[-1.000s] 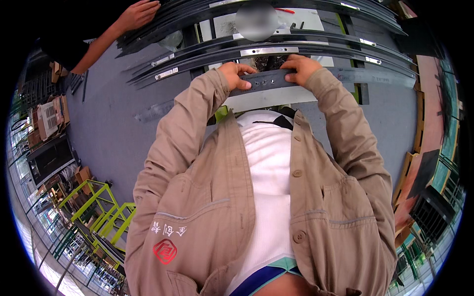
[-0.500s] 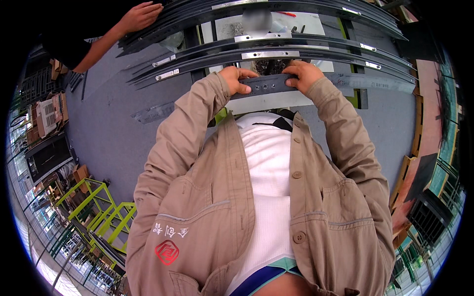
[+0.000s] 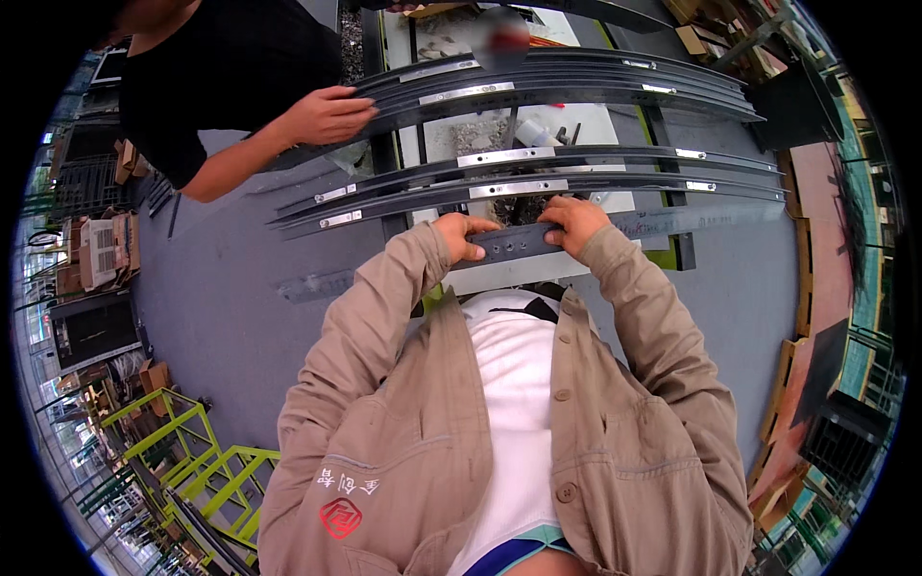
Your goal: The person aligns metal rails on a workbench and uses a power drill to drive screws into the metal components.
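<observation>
A long dark grey metal profile [image 3: 514, 244] lies crosswise in front of my body, with several small round holes in its middle. My left hand [image 3: 461, 237] is closed on it left of the holes, thumb on the near face. On the other side of the holes, my right hand [image 3: 576, 227] pinches the same profile, thumb toward me. Just beyond it run two dark profiles, each with a silver connector plate, a farther plate [image 3: 512, 156] and a nearer plate [image 3: 519, 189]. The undersides of my fingers are hidden.
A co-worker's hand [image 3: 331, 115] rests at the left end of a farther bundle of dark profiles [image 3: 586, 88]. A white bottle [image 3: 535, 134] lies on the white bench top [image 3: 600, 125] between the bundles. Green frames [image 3: 182, 442] stand at the lower left.
My view has tilted forward, so the bench and profiles appear lower and more of the co-worker shows. Both my hands keep the same hold on the profile.
</observation>
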A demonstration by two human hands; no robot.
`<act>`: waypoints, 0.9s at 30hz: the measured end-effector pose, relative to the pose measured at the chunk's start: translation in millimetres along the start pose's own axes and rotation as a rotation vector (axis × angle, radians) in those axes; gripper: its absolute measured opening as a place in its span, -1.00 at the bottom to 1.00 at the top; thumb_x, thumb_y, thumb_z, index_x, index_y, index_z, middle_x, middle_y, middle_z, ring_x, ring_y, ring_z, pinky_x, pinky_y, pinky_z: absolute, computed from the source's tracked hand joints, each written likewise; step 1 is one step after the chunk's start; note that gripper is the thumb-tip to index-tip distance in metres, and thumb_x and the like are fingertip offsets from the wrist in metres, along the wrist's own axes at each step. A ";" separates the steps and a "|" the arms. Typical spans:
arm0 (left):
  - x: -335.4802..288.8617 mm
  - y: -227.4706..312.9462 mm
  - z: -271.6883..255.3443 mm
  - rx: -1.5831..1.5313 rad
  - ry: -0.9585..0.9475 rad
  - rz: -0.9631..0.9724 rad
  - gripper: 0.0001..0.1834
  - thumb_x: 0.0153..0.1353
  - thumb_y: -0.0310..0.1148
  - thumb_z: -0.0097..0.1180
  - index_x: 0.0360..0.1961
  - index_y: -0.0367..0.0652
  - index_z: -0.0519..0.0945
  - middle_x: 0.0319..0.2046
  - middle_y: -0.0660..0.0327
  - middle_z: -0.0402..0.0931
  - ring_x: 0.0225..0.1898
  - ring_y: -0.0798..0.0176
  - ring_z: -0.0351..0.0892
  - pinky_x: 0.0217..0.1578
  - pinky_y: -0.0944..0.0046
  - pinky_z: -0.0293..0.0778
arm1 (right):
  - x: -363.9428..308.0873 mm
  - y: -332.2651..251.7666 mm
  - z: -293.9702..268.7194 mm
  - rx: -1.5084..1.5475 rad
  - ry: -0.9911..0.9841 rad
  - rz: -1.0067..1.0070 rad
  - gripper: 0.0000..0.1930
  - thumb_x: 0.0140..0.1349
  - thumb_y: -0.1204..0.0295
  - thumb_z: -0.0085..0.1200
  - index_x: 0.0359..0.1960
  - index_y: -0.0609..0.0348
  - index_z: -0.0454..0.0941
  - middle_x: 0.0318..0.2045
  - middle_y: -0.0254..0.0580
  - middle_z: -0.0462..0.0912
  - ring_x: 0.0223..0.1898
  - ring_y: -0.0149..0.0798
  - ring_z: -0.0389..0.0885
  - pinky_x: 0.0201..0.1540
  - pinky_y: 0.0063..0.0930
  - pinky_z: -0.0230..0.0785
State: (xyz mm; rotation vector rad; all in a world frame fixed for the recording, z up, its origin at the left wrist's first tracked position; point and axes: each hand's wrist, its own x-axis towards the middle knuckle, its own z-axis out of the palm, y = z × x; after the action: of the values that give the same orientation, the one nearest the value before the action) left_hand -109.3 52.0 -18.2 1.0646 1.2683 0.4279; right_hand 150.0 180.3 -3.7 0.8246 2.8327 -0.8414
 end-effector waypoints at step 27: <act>3.6 -9.4 0.7 0.111 0.010 0.044 -0.40 0.14 -0.62 0.22 0.27 -0.22 0.50 0.06 0.16 0.61 0.07 0.23 0.53 0.19 0.21 0.38 | -7.9 -6.2 4.2 -0.024 0.012 0.003 -0.71 0.12 0.36 0.28 -0.11 0.10 0.64 -0.11 -0.15 0.61 0.00 0.03 0.57 0.08 -0.13 0.43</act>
State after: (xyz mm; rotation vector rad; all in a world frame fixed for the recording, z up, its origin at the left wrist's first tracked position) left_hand -110.1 49.9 -28.1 1.1873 1.2917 0.3997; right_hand 153.2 170.0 -2.6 0.8336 2.8453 -0.8032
